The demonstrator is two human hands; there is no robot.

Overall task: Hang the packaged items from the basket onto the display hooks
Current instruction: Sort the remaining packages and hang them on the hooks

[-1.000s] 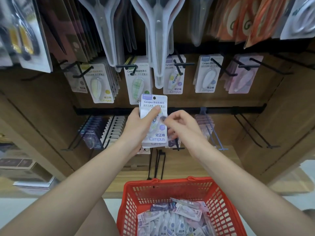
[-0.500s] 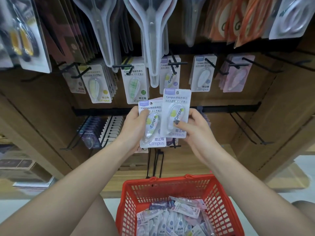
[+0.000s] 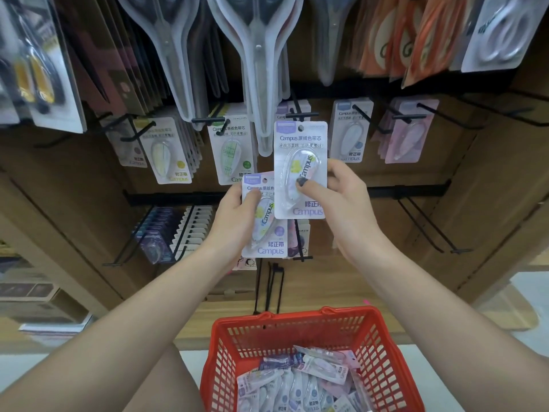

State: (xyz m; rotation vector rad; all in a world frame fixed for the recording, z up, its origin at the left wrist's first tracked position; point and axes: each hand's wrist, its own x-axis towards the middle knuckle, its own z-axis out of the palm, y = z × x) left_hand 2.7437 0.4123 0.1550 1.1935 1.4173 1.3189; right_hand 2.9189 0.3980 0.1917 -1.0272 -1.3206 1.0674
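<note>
Right hand [image 3: 341,200] pinches one correction-tape pack [image 3: 300,171] by its lower half, thumb on the blister, fingers behind the card, lifted up toward the middle row. Left hand [image 3: 237,215] grips a second pack [image 3: 266,221], poss. a small stack, thumb across the front, held lower & just left, its right edge tucked behind the raised one.

Step in hand, by my read: get the raised pack's hang hole [image 3: 300,128] onto the hook [image 3: 300,115] right above it. The hole sits just below the hook's crossbar tip, near but not on yet. To do it well: keep the card upright & square to the peg, line the hole w/ the tip, then push straight back along the peg, no twisting. Grip stays low so fingers don't block the hole. Matching purple-top cards hang behind that hook, so it looks like the right spot.

Red basket [image 3: 297,325] sits below, between the forearms, well apart from both hands, w/ plenty more packs [image 3: 297,388] piled inside. Long way to go, I'd say.
</note>
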